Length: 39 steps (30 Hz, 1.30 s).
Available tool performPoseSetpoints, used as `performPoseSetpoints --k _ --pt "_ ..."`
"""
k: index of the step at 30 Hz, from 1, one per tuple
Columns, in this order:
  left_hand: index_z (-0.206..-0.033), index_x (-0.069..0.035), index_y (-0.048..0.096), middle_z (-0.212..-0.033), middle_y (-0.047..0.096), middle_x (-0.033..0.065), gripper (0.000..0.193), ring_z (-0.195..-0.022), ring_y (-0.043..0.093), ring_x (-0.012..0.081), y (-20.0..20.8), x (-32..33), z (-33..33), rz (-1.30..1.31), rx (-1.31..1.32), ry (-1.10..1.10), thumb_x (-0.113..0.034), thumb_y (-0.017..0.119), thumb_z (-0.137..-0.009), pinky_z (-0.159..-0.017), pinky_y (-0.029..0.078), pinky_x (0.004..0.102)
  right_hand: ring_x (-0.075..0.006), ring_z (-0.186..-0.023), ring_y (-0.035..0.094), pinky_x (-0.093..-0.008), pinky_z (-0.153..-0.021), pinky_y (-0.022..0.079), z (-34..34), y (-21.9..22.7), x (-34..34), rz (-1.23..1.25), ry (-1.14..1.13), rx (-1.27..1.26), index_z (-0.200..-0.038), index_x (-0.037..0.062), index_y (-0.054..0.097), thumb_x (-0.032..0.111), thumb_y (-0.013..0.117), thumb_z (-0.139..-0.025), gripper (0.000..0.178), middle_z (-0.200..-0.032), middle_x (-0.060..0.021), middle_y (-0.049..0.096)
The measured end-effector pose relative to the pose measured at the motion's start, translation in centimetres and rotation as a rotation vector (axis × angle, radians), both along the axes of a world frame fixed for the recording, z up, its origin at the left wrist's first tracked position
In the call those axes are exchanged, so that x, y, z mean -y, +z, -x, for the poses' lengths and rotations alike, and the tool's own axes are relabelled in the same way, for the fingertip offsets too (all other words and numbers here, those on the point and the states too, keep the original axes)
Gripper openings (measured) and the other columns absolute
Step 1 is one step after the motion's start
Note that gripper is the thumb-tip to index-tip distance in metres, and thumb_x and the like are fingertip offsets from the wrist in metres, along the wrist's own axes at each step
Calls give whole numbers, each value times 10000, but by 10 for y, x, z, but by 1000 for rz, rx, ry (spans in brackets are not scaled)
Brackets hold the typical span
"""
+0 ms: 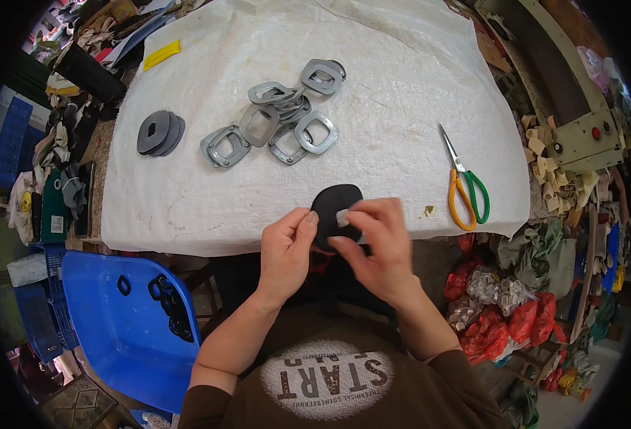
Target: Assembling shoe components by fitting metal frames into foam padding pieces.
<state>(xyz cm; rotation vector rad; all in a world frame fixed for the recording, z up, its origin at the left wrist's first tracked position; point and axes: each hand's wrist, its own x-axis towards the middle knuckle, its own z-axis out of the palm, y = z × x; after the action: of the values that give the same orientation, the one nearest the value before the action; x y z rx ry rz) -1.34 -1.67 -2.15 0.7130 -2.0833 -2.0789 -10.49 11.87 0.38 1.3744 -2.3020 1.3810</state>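
Note:
My left hand (288,247) pinches the left edge of a black rounded-square pad (338,197), held just over the table's front edge. My right hand (381,247) is bent over the pad's right side, its fingers slightly blurred. A small pale patch (342,218) shows at those fingertips; whether it is a loose bit or an opening in the pad I cannot tell. Beyond my hands lies a loose heap of grey rounded-square frames (316,134), some overlapping. To their left, several dark grey pads with a small central hole form a stack (159,134).
White woven sheeting (401,93) covers the table. Scissors (461,182) with orange and green handles lie at the right, a yellow packet (162,55) at the far left. A blue tub (119,314) with black rings stands lower left. Red bags (501,322) sit lower right.

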Motion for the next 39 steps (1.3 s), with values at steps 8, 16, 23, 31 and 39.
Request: performPoseSetpoints --k 8,16,23,31,39 --pt "-991 72 580 -910 616 98 192 -788 607 131 -1 -4 -3 -427 -197 90 -63 470 -911 -715 555 309 -276 -765 490 -344 -657 422 2 -27 16 107 38 160 -843 8 558 -23 634 -721 147 -831 -111 548" --pt "-1012 83 569 -925 620 119 204 -791 620 150 -5 -2 -3 -492 -192 105 -71 494 -902 -679 558 295 -265 -794 502 -332 -688 422 5 -31 17 118 80 363 -837 19 559 37 593 -797 56 -848 -108 560" --pt "-991 75 576 -892 625 107 184 -759 622 149 -2 -4 -3 -459 -216 128 -63 538 -876 -666 552 279 -270 -798 500 -338 -686 423 2 -26 18 82 61 226 -848 16 565 33 606 -783 79 -855 -106 561" --pt "-952 65 592 -875 624 95 145 -729 615 134 -1 -8 -2 -426 -216 134 -38 546 -860 -659 540 255 -269 -835 502 -339 -718 423 5 -28 13 81 169 368 -896 9 573 60 579 -820 92 -899 -113 562" --pt "-971 53 595 -874 626 78 153 -746 600 115 2 -7 -4 -337 -196 100 -42 563 -855 -617 546 257 -268 -838 507 -336 -719 427 2 -28 13 72 136 345 -886 4 569 69 556 -840 80 -911 -116 564"
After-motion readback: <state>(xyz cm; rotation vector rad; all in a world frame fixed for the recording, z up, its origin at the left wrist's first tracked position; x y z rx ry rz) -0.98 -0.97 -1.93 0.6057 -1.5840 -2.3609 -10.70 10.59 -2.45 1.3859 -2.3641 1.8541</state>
